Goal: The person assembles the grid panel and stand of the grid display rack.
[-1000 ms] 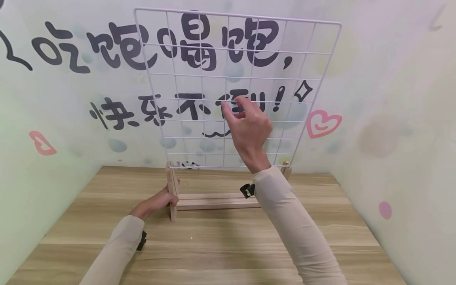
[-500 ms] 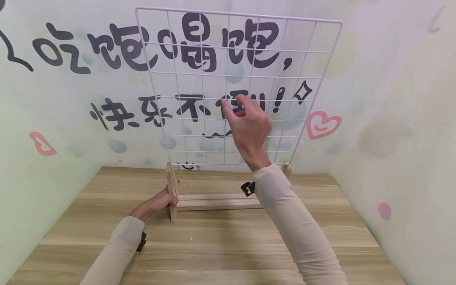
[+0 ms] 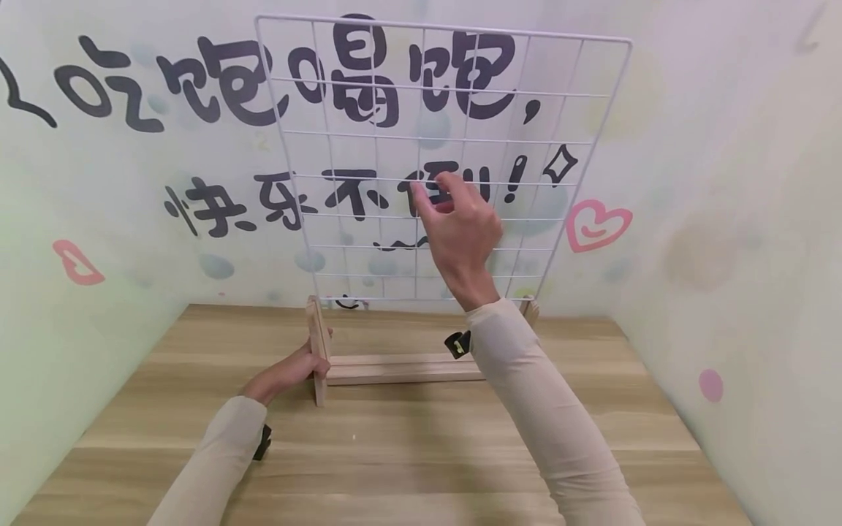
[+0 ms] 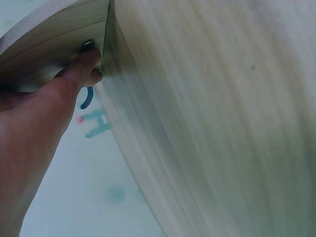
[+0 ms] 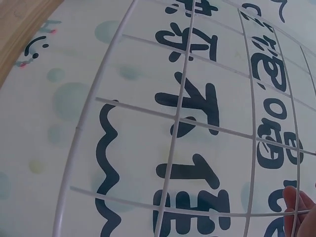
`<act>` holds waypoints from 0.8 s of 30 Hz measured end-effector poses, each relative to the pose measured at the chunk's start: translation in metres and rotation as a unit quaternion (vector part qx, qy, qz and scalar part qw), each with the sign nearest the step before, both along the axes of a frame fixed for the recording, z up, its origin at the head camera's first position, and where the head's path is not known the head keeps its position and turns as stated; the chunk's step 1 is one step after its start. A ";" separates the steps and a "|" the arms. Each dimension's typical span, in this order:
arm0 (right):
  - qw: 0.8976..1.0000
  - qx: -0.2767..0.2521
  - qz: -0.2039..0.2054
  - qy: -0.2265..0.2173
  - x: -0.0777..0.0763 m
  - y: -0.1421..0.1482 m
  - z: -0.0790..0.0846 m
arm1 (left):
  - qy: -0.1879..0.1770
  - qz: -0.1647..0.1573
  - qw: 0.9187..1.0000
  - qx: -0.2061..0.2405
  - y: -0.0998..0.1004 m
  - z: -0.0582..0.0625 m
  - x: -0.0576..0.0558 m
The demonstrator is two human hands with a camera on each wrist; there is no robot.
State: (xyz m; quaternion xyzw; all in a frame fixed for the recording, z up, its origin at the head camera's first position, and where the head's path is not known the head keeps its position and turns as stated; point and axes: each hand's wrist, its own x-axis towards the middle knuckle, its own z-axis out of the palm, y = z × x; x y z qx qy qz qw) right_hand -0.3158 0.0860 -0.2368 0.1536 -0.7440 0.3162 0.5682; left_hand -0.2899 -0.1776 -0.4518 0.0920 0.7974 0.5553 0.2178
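A white wire grid panel (image 3: pixel 419 139) stands nearly upright, its lower corners close to the tops of a wooden stand's two end posts. Whether it sits in them cannot be told. My right hand (image 3: pixel 463 234) pinches the grid's wires near the middle; in the right wrist view only its fingertips (image 5: pixel 299 212) show at the wire. My left hand (image 3: pixel 296 369) grips the stand's left post (image 3: pixel 318 325) low down, thumb on the near side. In the left wrist view, that hand's fingers (image 4: pixel 81 69) lie on the wood beside a small round metal piece (image 4: pixel 88 45).
A wooden crossbar (image 3: pixel 401 374) joins the left post to the right post (image 3: pixel 530 310), which my right arm partly hides. The stand rests on a wood-grain table (image 3: pixel 368 460). Behind it rises a white wall (image 3: pixel 197 277) with black lettering, and side walls flank the table.
The grid's lower edge has shifted slightly upward in view against the post tops, and its middle wires have risen a little. My left hand keeps its place on the post.
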 end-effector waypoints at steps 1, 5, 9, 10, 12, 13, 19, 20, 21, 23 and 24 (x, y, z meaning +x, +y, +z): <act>1.000 0.001 0.001 0.000 0.000 -0.001 0.000 | 0.001 0.001 1.000 0.002 0.000 0.000 -0.001; 1.000 0.001 0.002 -0.004 -0.001 -0.001 0.001 | 0.002 0.000 1.000 -0.001 0.000 0.000 -0.003; 1.000 -0.002 0.003 -0.004 0.001 0.001 0.002 | 0.003 -0.002 1.000 -0.007 0.000 0.001 -0.002; 1.000 -0.003 0.004 -0.003 0.001 0.001 0.002 | 0.002 -0.002 1.000 -0.008 0.000 0.001 -0.002; 1.000 -0.006 0.007 -0.003 0.002 0.001 0.004 | 0.000 -0.003 1.000 -0.009 0.000 0.002 -0.002; 1.000 -0.007 0.009 -0.003 0.002 0.001 0.004 | 0.001 -0.004 1.000 -0.010 0.000 0.003 -0.002; 1.000 -0.010 0.014 -0.009 0.002 0.001 0.003 | 0.002 -0.003 1.000 -0.015 0.000 0.004 -0.001; 1.000 -0.010 0.015 -0.009 0.002 0.001 0.002 | 0.002 -0.003 1.000 -0.016 0.000 0.004 0.000; 1.000 -0.009 0.015 -0.009 0.001 0.000 0.001 | 0.002 -0.003 1.000 -0.016 0.000 0.003 0.000; 1.000 -0.007 0.016 -0.007 0.001 0.000 0.000 | 0.002 -0.002 1.000 -0.016 0.000 0.002 0.000; 1.000 -0.006 0.017 -0.007 0.000 0.000 -0.001 | 0.001 -0.002 1.000 -0.014 0.000 0.002 0.000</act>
